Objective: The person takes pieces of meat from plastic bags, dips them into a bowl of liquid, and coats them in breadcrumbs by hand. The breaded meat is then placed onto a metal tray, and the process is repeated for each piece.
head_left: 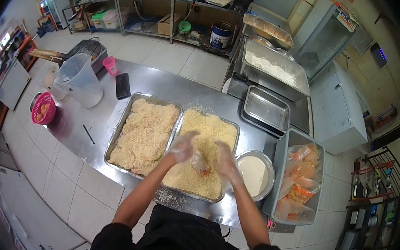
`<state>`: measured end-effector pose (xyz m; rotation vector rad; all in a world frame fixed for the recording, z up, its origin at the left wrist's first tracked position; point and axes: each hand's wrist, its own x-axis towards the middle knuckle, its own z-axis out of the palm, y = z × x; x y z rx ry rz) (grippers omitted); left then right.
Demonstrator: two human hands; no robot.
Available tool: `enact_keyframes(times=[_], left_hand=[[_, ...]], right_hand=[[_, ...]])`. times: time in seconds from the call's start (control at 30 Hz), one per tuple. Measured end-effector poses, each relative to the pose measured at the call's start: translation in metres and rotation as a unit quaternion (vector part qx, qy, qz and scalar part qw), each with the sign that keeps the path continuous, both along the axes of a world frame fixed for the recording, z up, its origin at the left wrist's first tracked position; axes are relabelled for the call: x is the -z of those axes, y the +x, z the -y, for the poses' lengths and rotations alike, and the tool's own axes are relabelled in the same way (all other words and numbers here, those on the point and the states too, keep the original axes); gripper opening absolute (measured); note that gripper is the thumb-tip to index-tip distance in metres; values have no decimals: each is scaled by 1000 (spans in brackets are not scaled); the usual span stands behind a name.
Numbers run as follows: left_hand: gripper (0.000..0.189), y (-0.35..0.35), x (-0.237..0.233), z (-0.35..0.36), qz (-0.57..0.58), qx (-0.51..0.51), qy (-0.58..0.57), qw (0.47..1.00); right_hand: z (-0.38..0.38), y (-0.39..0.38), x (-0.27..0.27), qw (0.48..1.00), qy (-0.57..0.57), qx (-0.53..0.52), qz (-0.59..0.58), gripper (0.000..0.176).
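Note:
My left hand and my right hand are above a metal tray of yellowish breadcrumbs, one on each side of a partly coated piece of food, perhaps meat. Both look pale and dusted, and motion smears them slightly. Their fingers are apart, with nothing gripped. To the left, a second tray holds flat crumb-coated pieces packed close together. A metal bowl of creamy white batter stands right of the crumbs, close to my right hand.
A grey bin at the right holds plastic-bagged food. Along the left lie a phone, a pink cup, a clear pitcher, a pen and a pink basket. Behind are an empty-looking pan and a flour tub.

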<state>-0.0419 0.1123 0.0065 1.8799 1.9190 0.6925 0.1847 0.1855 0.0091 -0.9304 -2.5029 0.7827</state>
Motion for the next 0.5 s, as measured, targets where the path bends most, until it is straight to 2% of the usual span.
enact_keyframes(times=[0.03, 0.07, 0.13, 0.17, 0.27, 0.3, 0.37, 0.43, 0.5], left_hand=[[62, 2, -13, -19, -29, 35, -25, 999], [64, 5, -10, -30, -119, 99, -86, 984], [68, -2, 16, -61, -294, 214, -203, 909], [68, -5, 49, -62, -240, 108, -175, 949], [63, -1, 44, -80, -206, 104, -251, 940], [55, -7, 47, -74, -193, 132, -244, 941], [55, -9, 46, -68, -151, 128, -239, 951], [59, -8, 26, -60, -111, 138, -262, 949], [69, -2, -29, -34, -69, 162, -316, 932]], right_hand=[[-24, -10, 21, 995, 58, -56, 60, 64], [-34, -19, 29, 982, 67, -101, 148, 68], [-47, -45, 33, 925, 89, -186, 318, 76], [-41, -54, 31, 910, 143, -153, 358, 85], [-42, -69, -11, 903, 17, -110, 415, 93], [-48, -65, 2, 909, -42, -124, 395, 95], [-74, -53, 24, 913, -154, -146, 347, 98], [-75, -36, 32, 916, -326, -168, 161, 95], [-50, -24, 19, 936, -293, -175, 86, 93]])
